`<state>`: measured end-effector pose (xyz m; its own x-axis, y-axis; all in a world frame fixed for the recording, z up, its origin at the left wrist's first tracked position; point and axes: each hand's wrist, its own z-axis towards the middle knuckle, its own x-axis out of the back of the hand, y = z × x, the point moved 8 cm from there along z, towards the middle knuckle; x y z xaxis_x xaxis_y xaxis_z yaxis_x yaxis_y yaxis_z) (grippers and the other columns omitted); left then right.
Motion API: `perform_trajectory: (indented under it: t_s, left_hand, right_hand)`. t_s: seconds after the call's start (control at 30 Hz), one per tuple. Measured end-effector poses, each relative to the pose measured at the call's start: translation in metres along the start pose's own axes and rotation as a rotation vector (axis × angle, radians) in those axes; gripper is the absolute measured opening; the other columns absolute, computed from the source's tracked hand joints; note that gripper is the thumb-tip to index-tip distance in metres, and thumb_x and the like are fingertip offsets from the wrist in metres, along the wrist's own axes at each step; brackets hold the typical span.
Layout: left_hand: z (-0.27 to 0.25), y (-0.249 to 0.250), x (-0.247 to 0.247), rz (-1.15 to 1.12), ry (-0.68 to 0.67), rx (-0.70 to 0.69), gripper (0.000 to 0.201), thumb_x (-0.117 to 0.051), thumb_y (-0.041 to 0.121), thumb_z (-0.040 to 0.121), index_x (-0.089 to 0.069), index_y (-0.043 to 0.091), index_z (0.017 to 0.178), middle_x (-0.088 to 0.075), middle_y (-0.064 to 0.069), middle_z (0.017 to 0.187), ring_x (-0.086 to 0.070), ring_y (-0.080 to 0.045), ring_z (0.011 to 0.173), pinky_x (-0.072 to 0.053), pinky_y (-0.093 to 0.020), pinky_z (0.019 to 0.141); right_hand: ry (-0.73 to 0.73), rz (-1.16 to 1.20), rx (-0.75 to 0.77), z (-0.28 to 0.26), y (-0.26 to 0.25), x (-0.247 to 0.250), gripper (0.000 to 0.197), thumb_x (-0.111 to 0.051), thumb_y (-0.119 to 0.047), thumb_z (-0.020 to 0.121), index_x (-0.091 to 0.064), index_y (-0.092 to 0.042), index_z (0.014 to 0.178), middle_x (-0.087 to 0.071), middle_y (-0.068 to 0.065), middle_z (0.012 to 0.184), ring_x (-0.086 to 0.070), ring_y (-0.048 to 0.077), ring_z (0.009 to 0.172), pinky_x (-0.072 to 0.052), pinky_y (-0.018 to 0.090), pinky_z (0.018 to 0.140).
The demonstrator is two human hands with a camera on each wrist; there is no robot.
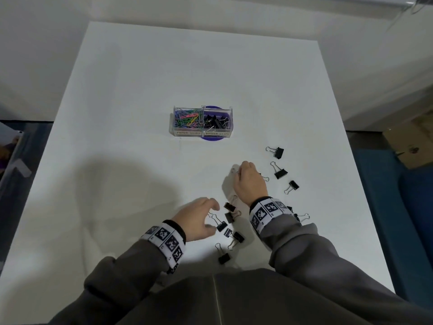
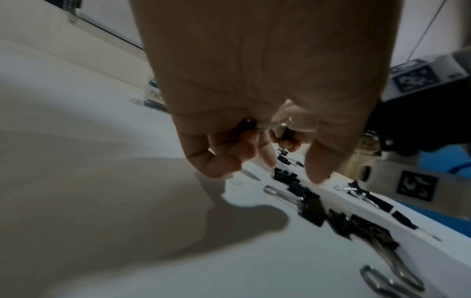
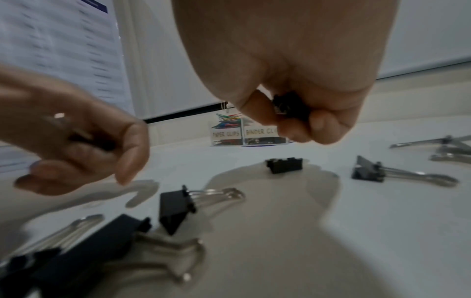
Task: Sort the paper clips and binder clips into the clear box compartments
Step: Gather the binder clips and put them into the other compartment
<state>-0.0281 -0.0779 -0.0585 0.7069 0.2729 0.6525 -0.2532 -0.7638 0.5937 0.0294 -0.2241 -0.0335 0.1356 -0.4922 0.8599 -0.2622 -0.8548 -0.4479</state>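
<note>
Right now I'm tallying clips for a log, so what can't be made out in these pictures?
- Head view: the right hand and wrist cover the clips under them.
- Left wrist view: the left hand hides most of the clear box.
- Right wrist view: how many binder clips the curled fingers hold.
- Head view: clips inside the box are too small to count.

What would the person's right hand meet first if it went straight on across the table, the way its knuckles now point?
Probably nothing close: ahead of the right hand, which grips a black binder clip, lies bare white table. In the right wrist view the clear two-compartment box stands ahead, but the head view puts it off to the left, so depth is unclear.
</note>
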Motion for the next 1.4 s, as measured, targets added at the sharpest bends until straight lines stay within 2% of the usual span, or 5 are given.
perform_trajectory:
  t_s: [0.2, 0.43, 0.8, 1.1, 1.4]
  left_hand:
    - [0.009, 0.009, -0.014, 0.222, -0.04, -0.11, 0.041, -0.061, 0.044, 0.081, -0.046, 0.028, 0.116, -0.05, 0.006, 0.111, -0.052, -0.015, 0.1, -0.045, -0.032, 0.082]
    - [0.009, 0.003, -0.009, 0.219, 0.022, -0.108, 0.026, -0.054, 0.042, 0.087, -0.051, 0.024, 0.106, -0.053, 0.007, 0.105, -0.054, -0.015, 0.094, -0.043, -0.028, 0.075]
    - [0.005, -0.021, 0.017, -0.008, 0.142, -0.023, 0.016, -0.06, 0.028, 0.087, -0.056, 0.015, 0.095, -0.05, 0.008, 0.087, -0.043, -0.009, 0.072, -0.028, -0.017, 0.06]
    - [0.047, -0.028, 0.094, -0.158, 0.34, 0.055, 0.014, -0.058, 0.027, 0.087, -0.056, 0.013, 0.09, -0.058, -0.005, 0.094, -0.052, -0.019, 0.083, -0.044, -0.037, 0.08]
    - [0.131, 0.008, 0.177, -0.069, 0.489, 0.174, 0.021, -0.053, 0.02, 0.091, -0.053, 0.004, 0.105, -0.051, -0.014, 0.117, -0.055, -0.028, 0.094, -0.042, -0.037, 0.084]
  right_hand:
    - [-0.044, -0.118, -0.079, 0.002, 0.021, -0.007, 0.038, -0.056, -0.033, 0.085, -0.044, -0.009, 0.112, -0.06, 0.012, 0.104, -0.062, 0.033, 0.086, -0.042, 0.033, 0.065]
    - [-0.082, -0.164, -0.05, 0.003, 0.017, -0.007, 0.02, -0.045, -0.014, 0.091, -0.045, -0.004, 0.108, -0.062, 0.013, 0.104, -0.062, 0.033, 0.091, -0.038, 0.032, 0.066]
    - [0.144, -0.102, 0.172, 0.108, -0.079, 0.058, 0.027, -0.052, -0.026, 0.09, -0.05, -0.006, 0.107, -0.061, 0.013, 0.106, -0.059, 0.032, 0.092, -0.047, 0.037, 0.072]
    - [0.091, -0.093, 0.192, 0.127, -0.076, 0.043, 0.021, -0.042, -0.009, 0.09, -0.055, 0.0, 0.104, -0.062, 0.021, 0.1, -0.054, 0.035, 0.098, -0.036, 0.033, 0.068]
    - [0.235, 0.222, 0.026, 0.069, -0.002, 0.053, 0.025, -0.047, -0.004, 0.085, -0.062, -0.007, 0.105, -0.067, 0.011, 0.103, -0.059, 0.029, 0.093, -0.047, 0.033, 0.079]
